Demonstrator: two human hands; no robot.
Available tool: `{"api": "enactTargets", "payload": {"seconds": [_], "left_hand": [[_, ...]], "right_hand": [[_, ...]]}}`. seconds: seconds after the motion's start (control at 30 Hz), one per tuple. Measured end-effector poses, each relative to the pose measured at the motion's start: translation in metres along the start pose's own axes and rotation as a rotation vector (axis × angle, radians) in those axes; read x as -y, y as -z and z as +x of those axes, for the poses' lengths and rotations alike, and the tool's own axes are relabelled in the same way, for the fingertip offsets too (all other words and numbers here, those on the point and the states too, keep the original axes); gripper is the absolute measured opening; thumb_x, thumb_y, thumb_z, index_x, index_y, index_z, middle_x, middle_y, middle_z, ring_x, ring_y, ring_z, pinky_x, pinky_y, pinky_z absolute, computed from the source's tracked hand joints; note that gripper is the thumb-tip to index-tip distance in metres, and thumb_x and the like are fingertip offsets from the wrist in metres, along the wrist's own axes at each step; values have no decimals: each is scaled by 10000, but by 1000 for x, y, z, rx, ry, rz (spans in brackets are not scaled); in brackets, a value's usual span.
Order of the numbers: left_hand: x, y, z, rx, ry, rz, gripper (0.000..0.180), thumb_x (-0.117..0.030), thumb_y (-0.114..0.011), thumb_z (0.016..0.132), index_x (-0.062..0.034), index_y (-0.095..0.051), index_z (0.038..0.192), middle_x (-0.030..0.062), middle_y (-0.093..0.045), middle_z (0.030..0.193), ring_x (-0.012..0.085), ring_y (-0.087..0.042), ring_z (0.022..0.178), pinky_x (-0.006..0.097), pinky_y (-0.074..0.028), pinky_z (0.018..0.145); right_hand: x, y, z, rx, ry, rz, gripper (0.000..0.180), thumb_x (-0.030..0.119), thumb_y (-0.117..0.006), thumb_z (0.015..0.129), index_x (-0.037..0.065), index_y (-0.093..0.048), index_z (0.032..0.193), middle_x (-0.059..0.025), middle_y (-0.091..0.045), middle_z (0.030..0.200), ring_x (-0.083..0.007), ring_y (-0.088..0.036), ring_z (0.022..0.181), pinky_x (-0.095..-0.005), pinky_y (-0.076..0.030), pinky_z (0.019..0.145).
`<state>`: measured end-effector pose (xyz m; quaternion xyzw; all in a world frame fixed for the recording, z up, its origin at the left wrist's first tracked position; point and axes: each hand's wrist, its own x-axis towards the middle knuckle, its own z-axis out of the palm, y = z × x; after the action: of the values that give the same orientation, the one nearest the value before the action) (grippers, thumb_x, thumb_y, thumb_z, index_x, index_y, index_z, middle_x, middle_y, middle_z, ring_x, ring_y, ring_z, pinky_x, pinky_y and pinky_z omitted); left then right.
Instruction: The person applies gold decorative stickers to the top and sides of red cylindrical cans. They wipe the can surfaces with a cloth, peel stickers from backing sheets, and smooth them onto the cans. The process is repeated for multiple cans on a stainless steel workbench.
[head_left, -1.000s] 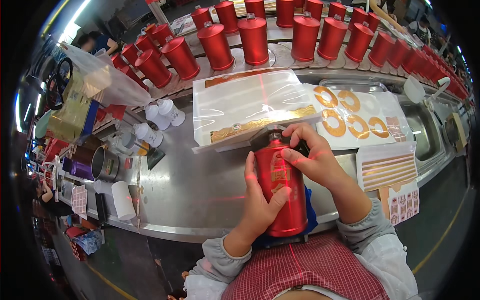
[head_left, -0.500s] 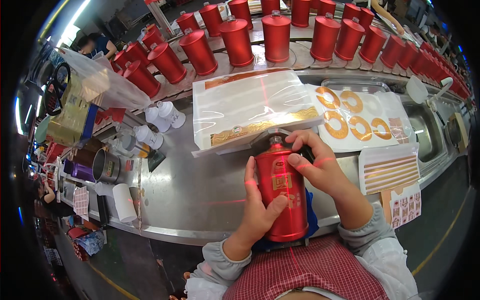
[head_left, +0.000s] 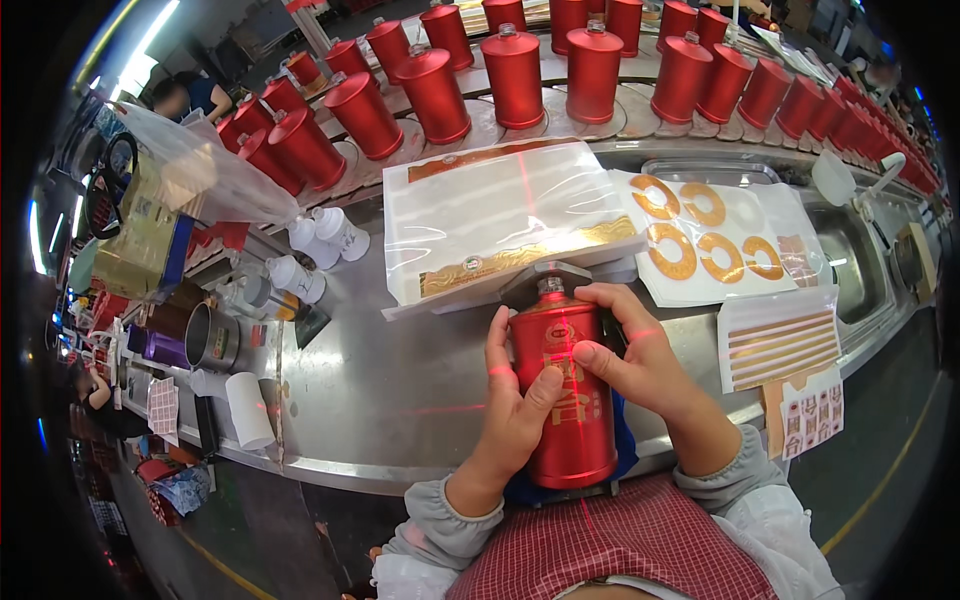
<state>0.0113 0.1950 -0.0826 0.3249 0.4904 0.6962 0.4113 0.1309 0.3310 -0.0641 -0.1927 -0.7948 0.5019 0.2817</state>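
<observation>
A glossy red bottle (head_left: 572, 440) with gold lettering and a clear, bare neck leans in front of me at the table's near edge. My left hand (head_left: 512, 415) wraps its left side, with the thumb lying across the gold print. On the other side my right hand (head_left: 655, 365) grips the upper body. Its thumb presses on the front near the print and its fingers curl round the shoulder. Behind the bottle are a dark metal holder (head_left: 545, 270) and a blue cloth (head_left: 626, 440), both partly hidden. Thin red light lines cross the bottle and my right hand.
Gold-banded label sheets (head_left: 515, 215) lie beyond the bottle, with ring-shaped gold stickers (head_left: 672, 250) to their right. Striped gold strips (head_left: 780, 342) lie nearer. Red bottles (head_left: 513, 80) line a curved conveyor (head_left: 625, 125). White bottles (head_left: 340, 235) and a paper roll (head_left: 249, 410) stand left.
My right hand has come down from near the neck, its thumb lower on the front. My left thumb has slid up slightly. The conveyor bottles have shifted right.
</observation>
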Motion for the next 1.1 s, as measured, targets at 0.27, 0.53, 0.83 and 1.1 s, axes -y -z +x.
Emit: {"api": "enactTargets", "payload": {"seconds": [0.27, 0.53, 0.83, 1.1], "left_hand": [[8, 4, -1, -19, -8, 15, 795, -255, -570, 973, 20, -43, 1503, 205, -244, 1486, 252, -349, 1337, 367, -286, 1116], [0, 1, 0, 0, 2, 26, 852, -285, -601, 954, 20, -28, 1506, 211, -244, 1490, 254, -340, 1347, 356, -280, 1119], [2, 6, -2, 60, 130, -247, 820, -406, -489, 1000, -7, 5, 1519, 146, -294, 1494, 209, -356, 1345, 341, -312, 1101], [-13, -2, -34, 91, -14, -31, 1046, -486, -623, 902, 3, 71, 1513, 193, -285, 1492, 267, -358, 1359, 384, -292, 1119]], "right_hand": [[2, 0, 0, 1, -3, 3, 564, 276, -721, 850, -20, -502, 1277, -180, -524, 1218, -288, -523, 1153, -357, -412, 993], [2, -2, -2, -3, 17, -51, 622, 323, -719, 854, -19, -476, 1314, -203, -510, 1256, -308, -504, 1190, -375, -405, 1010], [1, 5, -22, 135, -286, 278, 785, 390, -598, 945, -59, -234, 1477, -273, -443, 1396, -327, -441, 1315, -392, -347, 1080], [26, 10, -52, 190, -89, 103, 922, 467, -623, 899, -62, -157, 1494, -309, -346, 1447, -387, -364, 1367, -418, -297, 1116]]}}
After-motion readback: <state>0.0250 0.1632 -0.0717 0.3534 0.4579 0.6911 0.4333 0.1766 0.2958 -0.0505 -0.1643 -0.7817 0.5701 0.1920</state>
